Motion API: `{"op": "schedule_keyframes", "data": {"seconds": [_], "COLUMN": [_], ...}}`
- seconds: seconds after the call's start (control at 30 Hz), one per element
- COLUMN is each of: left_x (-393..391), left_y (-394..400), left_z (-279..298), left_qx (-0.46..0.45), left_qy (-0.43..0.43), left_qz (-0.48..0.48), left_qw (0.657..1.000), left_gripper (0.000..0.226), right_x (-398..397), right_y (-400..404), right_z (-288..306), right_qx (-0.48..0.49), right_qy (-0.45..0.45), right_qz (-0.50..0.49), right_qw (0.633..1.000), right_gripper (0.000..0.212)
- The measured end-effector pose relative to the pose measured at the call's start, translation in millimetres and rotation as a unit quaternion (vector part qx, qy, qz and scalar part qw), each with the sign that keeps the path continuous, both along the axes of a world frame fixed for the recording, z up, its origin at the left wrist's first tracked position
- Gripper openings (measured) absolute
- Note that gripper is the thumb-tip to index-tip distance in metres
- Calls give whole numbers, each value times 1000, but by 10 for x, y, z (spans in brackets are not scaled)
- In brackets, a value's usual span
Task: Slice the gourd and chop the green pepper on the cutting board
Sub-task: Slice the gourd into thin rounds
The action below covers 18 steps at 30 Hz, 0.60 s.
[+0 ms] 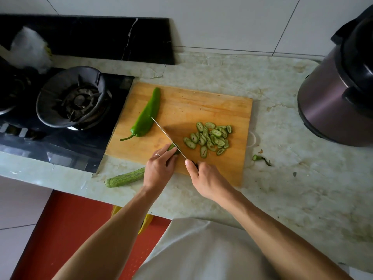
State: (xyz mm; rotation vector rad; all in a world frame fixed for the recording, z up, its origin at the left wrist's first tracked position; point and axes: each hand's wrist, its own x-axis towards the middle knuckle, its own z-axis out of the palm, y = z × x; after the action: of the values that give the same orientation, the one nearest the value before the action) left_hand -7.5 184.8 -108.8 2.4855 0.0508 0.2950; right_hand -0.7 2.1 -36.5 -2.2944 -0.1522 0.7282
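A single head-worn wide-angle view looks forward and steeply down from above the bench's [282, 190] near edge, facing the tiled wall along its far edge. It sits close: both forearms enter from the bottom, and the floor shows below the near-left edge. The wide lens bends the bench's edges towards the picture's sides.

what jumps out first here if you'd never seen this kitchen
The wooden cutting board at centre, where the right hand holds a knife against a short gourd piece pinned by the left hand. A pile of gourd slices lies right of the blade, and a whole green pepper lies on the board's left side.
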Motion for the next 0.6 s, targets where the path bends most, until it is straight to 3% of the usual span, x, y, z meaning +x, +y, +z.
{"op": "schedule_keyframes", "data": {"seconds": [0.23, 0.37, 0.43, 0.53, 0.6], "left_x": [-30, -31, -24, 55, 156], "left_y": [-78, -98, -119, -151, -176], "left_z": [142, 289, 440, 670, 763], "left_qx": [-9, -81, -89, -26, 29], "left_qy": [8, -18, -78, -187, -186], "left_qz": [30, 81, 106, 23, -83], "left_qw": [999, 993, 987, 982, 979], "left_gripper": [28, 28, 23, 16, 20], "right_x": [13, 57, 70, 85, 90], "right_y": [-250, -325, -404, -512, -554], "right_z": [107, 198, 254, 296, 316], "right_qx": [-6, -23, -60, -136, -169], "right_qy": [18, -39, -94, -205, -251], "right_qz": [-8, 0, 22, 77, 103], "right_qw": [1000, 999, 994, 966, 948], "right_gripper": [53, 50, 48, 48, 53]}}
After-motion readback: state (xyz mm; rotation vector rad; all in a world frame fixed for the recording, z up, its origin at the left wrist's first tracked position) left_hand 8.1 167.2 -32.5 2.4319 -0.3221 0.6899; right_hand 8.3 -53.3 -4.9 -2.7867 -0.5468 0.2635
